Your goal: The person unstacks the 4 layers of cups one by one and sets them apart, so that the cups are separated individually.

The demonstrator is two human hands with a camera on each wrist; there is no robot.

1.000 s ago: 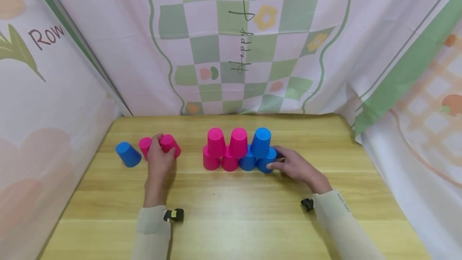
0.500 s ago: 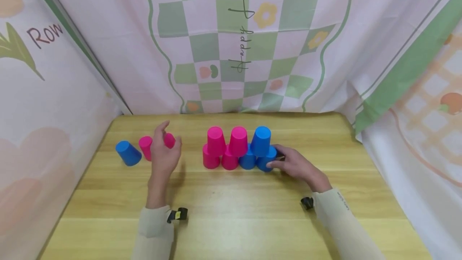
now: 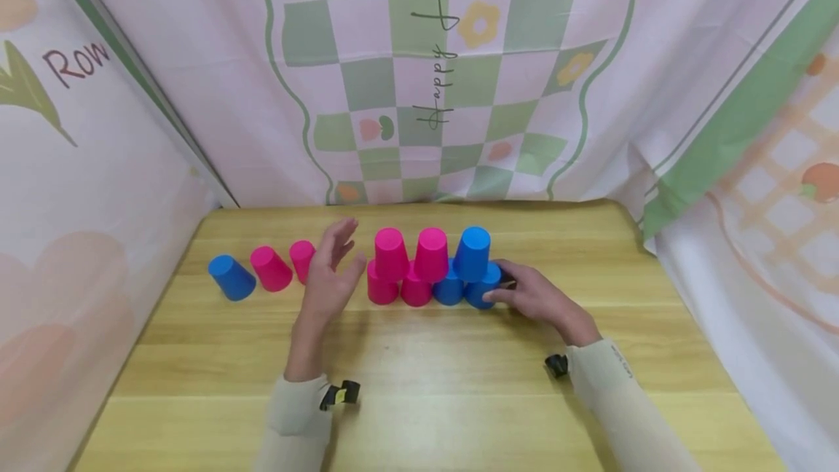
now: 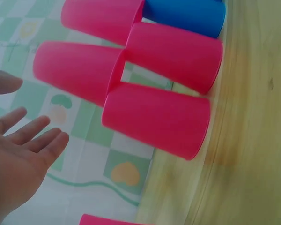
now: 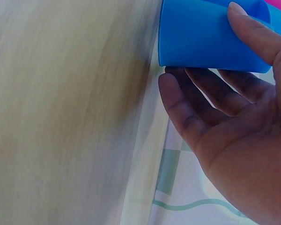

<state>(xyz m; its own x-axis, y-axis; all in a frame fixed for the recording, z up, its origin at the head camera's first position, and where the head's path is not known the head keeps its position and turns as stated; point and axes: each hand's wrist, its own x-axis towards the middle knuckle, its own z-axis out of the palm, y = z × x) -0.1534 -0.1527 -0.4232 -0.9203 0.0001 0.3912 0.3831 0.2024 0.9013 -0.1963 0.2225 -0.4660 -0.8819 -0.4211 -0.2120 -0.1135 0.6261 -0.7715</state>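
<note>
Upside-down plastic cups stand in two rows at the middle of the table. The lower row has two pink cups (image 3: 383,288) and two blue ones; on it sit two upper pink cups (image 3: 391,257) and an upper blue cup (image 3: 472,257). My right hand (image 3: 540,299) holds the rightmost lower blue cup (image 5: 201,42), thumb on its near side and fingers along its outer side. Just left of the stack my left hand (image 3: 330,284) is raised with fingers spread and nothing in it. The left wrist view shows its palm facing the pink cups, apart from them.
To the left stand a separate blue cup (image 3: 232,279), a pink cup (image 3: 272,269) and another pink cup (image 3: 301,259), partly hidden by my left hand. A patterned curtain (image 3: 432,93) hangs behind the wooden table (image 3: 419,392).
My left hand has let go of the pink cup on the left and moved right, toward the stack, with its fingers opened. My right hand has stayed at the blue cup.
</note>
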